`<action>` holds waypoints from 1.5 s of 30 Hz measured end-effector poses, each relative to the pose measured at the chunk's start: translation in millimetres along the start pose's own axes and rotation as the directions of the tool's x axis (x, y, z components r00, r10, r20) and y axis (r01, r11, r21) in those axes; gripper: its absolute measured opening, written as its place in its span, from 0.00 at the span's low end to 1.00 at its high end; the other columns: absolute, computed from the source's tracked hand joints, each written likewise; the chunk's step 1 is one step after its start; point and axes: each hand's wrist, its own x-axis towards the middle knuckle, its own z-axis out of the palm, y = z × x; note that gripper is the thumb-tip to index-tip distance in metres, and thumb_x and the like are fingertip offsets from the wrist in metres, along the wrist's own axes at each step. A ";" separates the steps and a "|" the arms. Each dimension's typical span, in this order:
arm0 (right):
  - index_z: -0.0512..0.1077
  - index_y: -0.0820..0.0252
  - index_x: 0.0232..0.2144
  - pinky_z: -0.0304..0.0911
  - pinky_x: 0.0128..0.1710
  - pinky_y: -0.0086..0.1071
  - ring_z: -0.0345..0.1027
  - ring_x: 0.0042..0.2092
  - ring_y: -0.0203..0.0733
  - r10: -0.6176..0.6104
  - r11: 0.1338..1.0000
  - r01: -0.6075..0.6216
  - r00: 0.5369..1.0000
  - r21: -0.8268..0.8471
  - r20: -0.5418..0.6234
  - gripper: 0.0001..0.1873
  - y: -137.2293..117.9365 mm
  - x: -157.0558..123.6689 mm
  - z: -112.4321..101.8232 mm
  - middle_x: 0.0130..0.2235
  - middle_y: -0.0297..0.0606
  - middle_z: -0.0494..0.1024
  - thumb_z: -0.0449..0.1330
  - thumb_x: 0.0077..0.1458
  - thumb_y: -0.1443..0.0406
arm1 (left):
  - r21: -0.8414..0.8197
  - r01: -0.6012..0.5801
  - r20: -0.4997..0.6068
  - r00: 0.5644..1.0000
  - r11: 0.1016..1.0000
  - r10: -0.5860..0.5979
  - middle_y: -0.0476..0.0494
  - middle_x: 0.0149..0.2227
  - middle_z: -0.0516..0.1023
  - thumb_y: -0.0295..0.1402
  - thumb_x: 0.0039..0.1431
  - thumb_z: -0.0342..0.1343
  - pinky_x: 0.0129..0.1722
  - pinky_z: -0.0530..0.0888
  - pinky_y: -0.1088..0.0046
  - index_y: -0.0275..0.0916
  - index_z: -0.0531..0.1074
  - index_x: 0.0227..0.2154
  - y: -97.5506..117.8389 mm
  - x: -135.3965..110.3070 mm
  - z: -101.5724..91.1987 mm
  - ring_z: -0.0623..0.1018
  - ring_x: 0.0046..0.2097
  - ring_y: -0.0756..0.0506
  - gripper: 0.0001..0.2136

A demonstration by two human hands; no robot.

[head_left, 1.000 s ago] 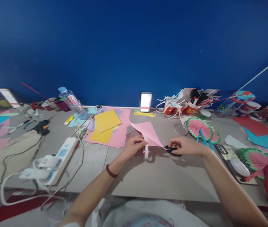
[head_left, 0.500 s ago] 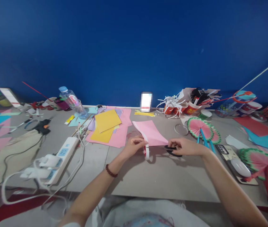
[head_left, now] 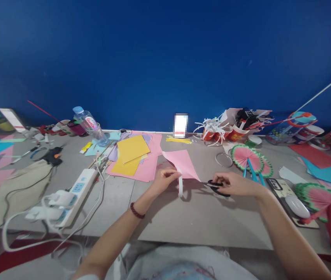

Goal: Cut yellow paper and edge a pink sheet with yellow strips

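Note:
My left hand (head_left: pixel 167 179) pinches the near left edge of a sheet of pink paper (head_left: pixel 184 161), which curves up off the table. A narrow white roll with a little red on its side, seen edge-on and looking like tape (head_left: pixel 180 187), hangs below those fingertips. To the right, my right hand (head_left: pixel 233 183) is closed around the black handles of a pair of scissors (head_left: pixel 218 187). Their blades point left toward the paper's near right corner. Whether the tips touch the paper I cannot tell.
Yellow paper sheets (head_left: pixel 133 149), a power strip (head_left: pixel 77 194) with plugs and cables, and a tilted plastic bottle (head_left: pixel 91 124) lie to the left. On the right are a metal ring (head_left: pixel 223 159), pink-and-green paper fans (head_left: pixel 247 158) and a phone with a white mouse (head_left: pixel 297 206).
My right hand has drawn the scissors to the right, and their blades now show. The pink paper's right corner has shifted left. My left hand has barely moved.

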 end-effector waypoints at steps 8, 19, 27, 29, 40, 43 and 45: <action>0.68 0.59 0.34 0.54 0.28 0.29 0.62 0.29 0.37 -0.033 0.999 0.033 0.999 -0.011 0.026 0.10 -6.1 4.5 3.6 0.28 0.34 0.74 0.59 0.49 0.61 | 0.014 -0.033 -0.016 0.999 0.999 0.033 0.44 0.33 0.77 0.39 0.50 0.62 0.40 0.69 0.70 0.37 0.78 0.24 -1.3 1.4 -1.3 0.74 0.38 0.45 0.10; 0.69 0.59 0.35 0.55 0.29 0.29 0.64 0.30 0.37 -0.056 0.998 0.054 0.997 0.028 0.053 0.11 -4.8 10.9 -0.3 0.30 0.34 0.74 0.59 0.49 0.60 | 0.008 -0.026 0.005 1.000 1.000 0.026 0.44 0.33 0.77 0.39 0.51 0.62 0.40 0.69 0.70 0.38 0.78 0.24 -2.2 0.6 -2.0 0.74 0.37 0.46 0.09; 0.71 0.59 0.34 0.54 0.28 0.28 0.64 0.29 0.35 -0.042 0.997 0.036 0.996 0.075 0.084 0.11 -11.7 17.9 -4.9 0.30 0.34 0.76 0.60 0.48 0.59 | 0.021 -0.058 0.042 0.997 0.998 0.057 0.44 0.31 0.75 0.39 0.52 0.61 0.38 0.69 0.71 0.37 0.77 0.24 1.0 -0.3 -0.7 0.73 0.36 0.47 0.10; 0.71 0.59 0.33 0.55 0.28 0.28 0.64 0.29 0.36 -0.046 0.995 0.037 0.995 0.092 0.093 0.11 -10.0 19.9 -4.8 0.30 0.34 0.76 0.60 0.48 0.59 | 0.026 -0.061 0.047 0.997 0.998 0.060 0.44 0.31 0.75 0.40 0.52 0.61 0.37 0.69 0.71 0.37 0.77 0.24 0.3 -0.2 -0.8 0.73 0.36 0.46 0.11; 0.71 0.60 0.33 0.56 0.28 0.28 0.65 0.30 0.36 -0.066 0.995 0.058 0.992 0.080 0.108 0.13 -13.4 23.6 -4.5 0.30 0.34 0.76 0.60 0.49 0.56 | 0.010 -0.055 0.075 0.996 0.998 0.054 0.43 0.33 0.75 0.40 0.53 0.60 0.39 0.68 0.70 0.37 0.78 0.25 1.6 -1.8 -1.5 0.72 0.37 0.46 0.11; 0.71 0.59 0.33 0.56 0.29 0.29 0.66 0.30 0.37 -0.059 0.996 0.051 0.993 0.070 0.107 0.13 -14.9 23.1 -4.9 0.30 0.34 0.76 0.60 0.48 0.56 | 0.006 -0.043 0.067 0.997 0.999 0.043 0.43 0.33 0.75 0.41 0.52 0.61 0.39 0.68 0.70 0.37 0.77 0.24 2.3 -2.3 -1.3 0.72 0.37 0.46 0.11; 0.72 0.59 0.33 0.56 0.29 0.29 0.66 0.30 0.37 -0.048 0.997 0.042 0.994 0.061 0.101 0.14 -15.5 22.9 -4.8 0.30 0.34 0.76 0.61 0.48 0.55 | 0.007 -0.037 0.068 0.997 0.999 0.037 0.43 0.32 0.75 0.41 0.52 0.61 0.38 0.68 0.70 0.37 0.77 0.24 2.7 -2.6 -1.1 0.72 0.37 0.46 0.12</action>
